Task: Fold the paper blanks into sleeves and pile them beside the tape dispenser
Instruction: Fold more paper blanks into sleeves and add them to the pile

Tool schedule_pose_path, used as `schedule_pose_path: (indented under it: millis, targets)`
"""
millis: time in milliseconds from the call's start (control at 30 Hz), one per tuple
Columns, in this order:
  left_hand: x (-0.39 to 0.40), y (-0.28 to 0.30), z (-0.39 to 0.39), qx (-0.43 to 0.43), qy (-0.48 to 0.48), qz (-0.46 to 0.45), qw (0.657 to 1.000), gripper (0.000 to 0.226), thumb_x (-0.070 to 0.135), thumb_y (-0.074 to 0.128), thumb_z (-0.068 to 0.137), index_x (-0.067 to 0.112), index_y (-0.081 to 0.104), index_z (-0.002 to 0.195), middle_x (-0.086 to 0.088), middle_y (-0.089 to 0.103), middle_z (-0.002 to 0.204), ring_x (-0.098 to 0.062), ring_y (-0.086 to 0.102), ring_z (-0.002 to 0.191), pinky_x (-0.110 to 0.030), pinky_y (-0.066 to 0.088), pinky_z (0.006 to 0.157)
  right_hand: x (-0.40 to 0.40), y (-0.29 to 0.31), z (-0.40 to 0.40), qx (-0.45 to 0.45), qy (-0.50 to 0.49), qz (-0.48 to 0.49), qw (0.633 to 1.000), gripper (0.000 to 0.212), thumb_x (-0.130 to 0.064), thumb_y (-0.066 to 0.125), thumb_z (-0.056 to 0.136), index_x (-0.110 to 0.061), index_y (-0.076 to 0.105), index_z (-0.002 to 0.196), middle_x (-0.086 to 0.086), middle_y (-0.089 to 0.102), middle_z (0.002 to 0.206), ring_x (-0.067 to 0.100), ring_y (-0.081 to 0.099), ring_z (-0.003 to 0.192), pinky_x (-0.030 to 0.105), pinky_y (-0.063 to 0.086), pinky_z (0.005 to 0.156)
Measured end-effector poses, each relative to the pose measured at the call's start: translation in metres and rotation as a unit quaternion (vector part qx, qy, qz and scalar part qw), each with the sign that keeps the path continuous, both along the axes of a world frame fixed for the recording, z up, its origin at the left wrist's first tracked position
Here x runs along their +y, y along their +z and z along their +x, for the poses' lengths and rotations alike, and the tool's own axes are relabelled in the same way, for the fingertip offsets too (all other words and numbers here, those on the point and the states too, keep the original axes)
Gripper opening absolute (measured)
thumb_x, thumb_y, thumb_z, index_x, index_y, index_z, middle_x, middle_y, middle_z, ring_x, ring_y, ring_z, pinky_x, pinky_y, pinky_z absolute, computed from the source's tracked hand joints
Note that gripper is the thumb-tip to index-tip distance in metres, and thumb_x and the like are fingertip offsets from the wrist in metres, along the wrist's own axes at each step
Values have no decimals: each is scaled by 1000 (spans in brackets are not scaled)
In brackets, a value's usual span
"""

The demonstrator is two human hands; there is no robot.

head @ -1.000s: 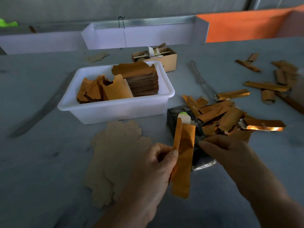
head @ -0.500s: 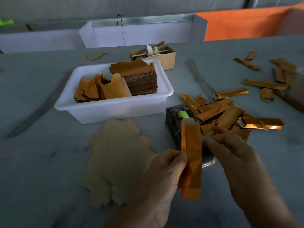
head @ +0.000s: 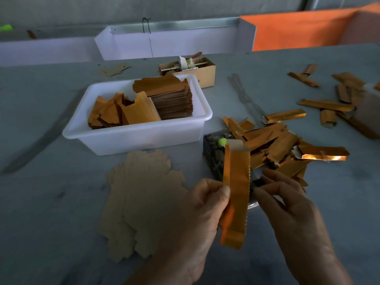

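Head view: both hands up over the grey table [head: 51, 202], low in the frame, working one gold strip between them.
Left hand: the left hand [head: 197, 221] comes in from the bottom, back of the hand facing the camera, thumb pressed flat on the left edge of the sleeve [head: 236, 194] and the other fingers curled behind it, so it's pinching it.
Right hand: the right hand [head: 292, 214] reaches in from the lower right, fingers loosely bent and pointing left at the sleeve's right edge. Fingertips are right at that edge, but can't tell if they actually touch or grab it.
Sleeve: a long folded orange-gold strip held nearly upright, top end tilted slightly away, pale inside showing at the open top, bottom end hanging below the left thumb.
Dispenser: the dispenser [head: 216, 153], dark with a green bit on top, sits just behind the sleeve, partly hidden by it.
Pile: the pile [head: 275, 145] of finished gold sleeves lies up against the dispenser's right side, messy.
Blanks: flat tan blanks [head: 144, 202] spread on the table left of the hands.
Tub: the white tub [head: 133, 136] behind them holds a neat stack plus some loose gold pieces.
Extras: a small box [head: 201, 73] behind the tub, and more strips [head: 329, 95] scattered far right.
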State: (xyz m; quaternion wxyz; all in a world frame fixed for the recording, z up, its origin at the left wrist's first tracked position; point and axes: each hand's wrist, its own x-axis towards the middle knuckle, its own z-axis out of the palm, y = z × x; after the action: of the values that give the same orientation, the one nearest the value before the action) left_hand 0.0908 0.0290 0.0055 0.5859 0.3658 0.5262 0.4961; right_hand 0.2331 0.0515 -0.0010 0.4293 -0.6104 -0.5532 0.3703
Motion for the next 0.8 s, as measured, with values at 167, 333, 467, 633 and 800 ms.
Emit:
schedule_pose_path:
  millis: [167, 333, 467, 633, 800]
  targets:
    - [7, 3, 1, 35, -41, 78, 996, 18, 45, 60, 85, 32, 62, 74, 13, 58, 64, -1, 55, 62, -16, 44, 58, 0, -4, -5, -30, -1, -1, 1000, 10, -21, 65, 81, -19, 65, 71, -14, 51, 122, 11, 51, 112, 40, 46, 90]
    - [12, -4, 1, 119, -52, 102, 986, 18, 51, 53, 77, 35, 61, 79, 19, 60, 65, 4, 56, 63, -15, 43, 59, 0, -7, -4, -57, 7, 44, 997, 11, -15, 65, 81, -17, 64, 70, -23, 52, 109, 4, 54, 99, 23, 42, 74]
    - [17, -8, 4, 167, -43, 116, 978, 9, 51, 53, 78, 45, 59, 78, 19, 62, 68, 2, 59, 66, -19, 46, 61, 2, -5, -2, -149, 33, 115, 982, 14, -10, 65, 80, -18, 60, 70, -28, 45, 97, -9, 50, 88, 7, 37, 65]
    - [15, -10, 8, 253, -28, 165, 953, 8, 50, 50, 83, 43, 56, 83, 19, 60, 68, -1, 59, 62, -17, 47, 54, 6, -3, 4, -185, 37, 119, 975, 19, -7, 68, 80, -20, 59, 69, -23, 47, 88, -12, 50, 78, 4, 40, 62]
    - [11, -1, 6, 221, -38, 122, 967, 14, 37, 55, 94, 31, 58, 81, 22, 60, 65, 5, 56, 60, -10, 40, 52, 1, -2, 21, -83, 14, 98, 992, 18, -11, 61, 84, -27, 61, 77, -7, 62, 102, 1, 57, 89, 16, 39, 66]
